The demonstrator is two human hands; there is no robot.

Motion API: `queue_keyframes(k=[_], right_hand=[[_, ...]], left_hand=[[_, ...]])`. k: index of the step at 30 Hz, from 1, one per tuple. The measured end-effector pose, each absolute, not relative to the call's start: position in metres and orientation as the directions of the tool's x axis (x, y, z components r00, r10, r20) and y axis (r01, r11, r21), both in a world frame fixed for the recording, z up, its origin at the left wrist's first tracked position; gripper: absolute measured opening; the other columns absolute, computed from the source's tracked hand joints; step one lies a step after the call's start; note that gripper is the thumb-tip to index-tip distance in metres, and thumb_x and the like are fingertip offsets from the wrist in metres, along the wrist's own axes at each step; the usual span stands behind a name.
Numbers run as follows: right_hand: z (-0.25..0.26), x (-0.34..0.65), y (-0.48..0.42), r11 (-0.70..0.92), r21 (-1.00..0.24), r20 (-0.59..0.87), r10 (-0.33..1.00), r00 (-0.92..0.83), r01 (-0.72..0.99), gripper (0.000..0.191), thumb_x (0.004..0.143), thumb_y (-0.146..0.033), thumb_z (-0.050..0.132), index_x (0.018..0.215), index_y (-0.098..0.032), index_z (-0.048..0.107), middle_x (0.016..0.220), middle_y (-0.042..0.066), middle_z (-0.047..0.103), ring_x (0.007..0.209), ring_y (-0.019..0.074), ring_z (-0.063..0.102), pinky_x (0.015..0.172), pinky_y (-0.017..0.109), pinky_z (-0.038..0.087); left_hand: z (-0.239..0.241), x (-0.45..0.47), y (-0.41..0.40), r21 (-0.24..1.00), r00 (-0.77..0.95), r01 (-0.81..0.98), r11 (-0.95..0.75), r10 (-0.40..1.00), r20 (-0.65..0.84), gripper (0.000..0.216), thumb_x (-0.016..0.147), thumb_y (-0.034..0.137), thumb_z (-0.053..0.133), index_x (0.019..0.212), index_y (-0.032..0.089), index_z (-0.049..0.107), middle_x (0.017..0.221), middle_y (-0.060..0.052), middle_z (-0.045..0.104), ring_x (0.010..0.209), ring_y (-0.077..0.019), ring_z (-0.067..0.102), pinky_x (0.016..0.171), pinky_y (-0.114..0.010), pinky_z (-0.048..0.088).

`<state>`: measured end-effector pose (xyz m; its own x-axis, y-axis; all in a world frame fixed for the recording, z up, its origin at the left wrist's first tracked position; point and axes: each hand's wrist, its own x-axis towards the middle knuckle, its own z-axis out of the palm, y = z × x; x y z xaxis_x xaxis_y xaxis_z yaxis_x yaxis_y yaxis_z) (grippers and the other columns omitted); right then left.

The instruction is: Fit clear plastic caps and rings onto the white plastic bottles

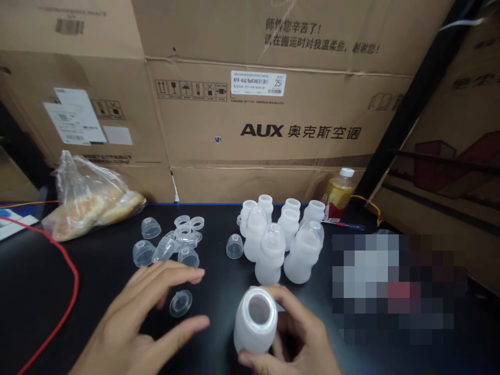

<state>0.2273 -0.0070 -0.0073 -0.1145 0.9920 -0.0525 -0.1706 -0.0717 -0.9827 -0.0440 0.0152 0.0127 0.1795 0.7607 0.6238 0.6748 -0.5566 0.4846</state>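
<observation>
My right hand (297, 333) grips a frosted white baby bottle (255, 325), its open mouth tilted up toward me. My left hand (156, 312) hovers with thumb and fingers spread, holding nothing. Just beyond that gap lies a small clear disc (181, 303) on the black table. Past the left hand sits a loose group of clear domed caps (144, 253) and translucent rings (196, 223). A single clear cap (235, 246) stands nearer the middle. Several more baby bottles (269, 260) stand behind the held one, some with caps on and others open at the top.
Cardboard panels (203, 146) rise behind the black table (219, 224). A plastic bag of bread (89, 203) lies at back left, and a red cable (74, 276) curves along the left. A yellow drink bottle (339, 192) and a screwdriver (349, 226) are at back right. A blurred patch covers the right side.
</observation>
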Motion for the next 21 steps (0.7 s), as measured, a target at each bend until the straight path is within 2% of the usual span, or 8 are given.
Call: queue_keyframes(k=[2, 7, 11, 13, 15, 17, 19, 21], right_hand=[[-0.007, 0.224, -0.008, -0.039, -0.986, -0.028, 0.997, -0.073, -0.161, 0.053, 0.054, -0.018, 0.107, 0.102, -0.028, 0.086, 0.085, -0.007, 0.07, 0.056, 0.0051, 0.042, 0.052, 0.023, 0.017], [-0.009, 0.221, -0.01, -0.017, -0.987, -0.008, 0.998, -0.056, -0.159, 0.05, 0.057, -0.016, 0.101, 0.102, -0.028, 0.085, 0.083, -0.007, 0.068, 0.057, 0.0067, 0.043, 0.054, 0.024, 0.018], [-0.007, 0.221, -0.01, -0.028, -0.987, -0.02, 0.998, -0.054, -0.158, 0.049, 0.057, -0.017, 0.099, 0.103, -0.025, 0.083, 0.081, -0.007, 0.068, 0.057, 0.0073, 0.043, 0.054, 0.024, 0.018], [-0.006, 0.221, -0.009, -0.044, -0.987, -0.035, 0.998, -0.058, -0.157, 0.05, 0.057, -0.017, 0.099, 0.103, -0.024, 0.084, 0.079, -0.007, 0.066, 0.057, 0.0075, 0.043, 0.054, 0.024, 0.019], [-0.005, 0.221, -0.009, -0.062, -0.983, -0.052, 0.997, -0.057, -0.173, 0.05, 0.055, -0.015, 0.099, 0.102, -0.024, 0.084, 0.08, -0.007, 0.066, 0.059, 0.0082, 0.045, 0.054, 0.022, 0.021], [-0.004, 0.22, -0.009, -0.061, -0.98, -0.051, 0.997, -0.057, -0.189, 0.051, 0.054, -0.013, 0.099, 0.101, -0.025, 0.086, 0.084, -0.006, 0.068, 0.061, 0.0091, 0.049, 0.054, 0.021, 0.023], [-0.004, 0.22, -0.009, -0.05, -0.982, -0.04, 0.997, -0.061, -0.182, 0.052, 0.053, -0.014, 0.103, 0.101, -0.028, 0.087, 0.089, -0.005, 0.071, 0.06, 0.0081, 0.05, 0.053, 0.021, 0.024], [-0.006, 0.22, -0.009, -0.039, -0.984, -0.026, 0.997, -0.074, -0.172, 0.054, 0.052, -0.02, 0.109, 0.1, -0.031, 0.087, 0.093, -0.006, 0.072, 0.059, 0.0066, 0.049, 0.052, 0.02, 0.025]], left_hand=[[0.016, -0.064, 0.02, 0.327, 0.252, 0.753, -0.571, 0.71, 0.658, 0.035, 0.088, 0.055, 0.092, 0.12, 0.044, 0.079, 0.111, 0.007, 0.087, 0.097, -0.0234, 0.081, 0.099, -0.034, 0.054], [0.021, -0.081, 0.028, 0.328, 0.265, 0.787, -0.523, 0.766, 0.586, 0.034, 0.086, 0.068, 0.088, 0.11, 0.045, 0.085, 0.105, 0.008, 0.09, 0.094, -0.0266, 0.08, 0.086, -0.037, 0.05], [0.016, -0.074, 0.042, 0.347, 0.337, 0.793, -0.501, 0.835, 0.435, 0.026, 0.074, 0.05, 0.101, 0.097, 0.045, 0.088, 0.094, 0.01, 0.09, 0.086, -0.0256, 0.082, 0.081, -0.035, 0.047], [0.013, -0.07, 0.048, 0.368, 0.318, 0.796, -0.481, 0.849, 0.422, 0.022, 0.072, 0.038, 0.102, 0.088, 0.042, 0.087, 0.088, 0.01, 0.088, 0.082, -0.0247, 0.08, 0.081, -0.035, 0.044], [0.013, -0.067, 0.05, 0.375, 0.323, 0.779, -0.503, 0.834, 0.448, 0.016, 0.075, 0.037, 0.1, 0.084, 0.039, 0.086, 0.085, 0.009, 0.087, 0.079, -0.0243, 0.078, 0.08, -0.035, 0.044], [0.017, -0.062, 0.045, 0.38, 0.351, 0.738, -0.557, 0.799, 0.489, 0.011, 0.083, 0.045, 0.094, 0.087, 0.04, 0.086, 0.086, 0.008, 0.087, 0.079, -0.0239, 0.078, 0.081, -0.035, 0.046], [0.023, -0.052, 0.035, 0.431, 0.327, 0.655, -0.621, 0.747, 0.579, 0.009, 0.091, 0.045, 0.09, 0.098, 0.042, 0.085, 0.091, 0.008, 0.087, 0.085, -0.0228, 0.079, 0.088, -0.035, 0.049], [0.029, -0.034, 0.021, 0.557, 0.168, 0.485, -0.674, 0.697, 0.697, 0.026, 0.093, 0.026, 0.089, 0.111, 0.044, 0.082, 0.096, 0.009, 0.085, 0.093, -0.0216, 0.077, 0.098, -0.036, 0.05]])
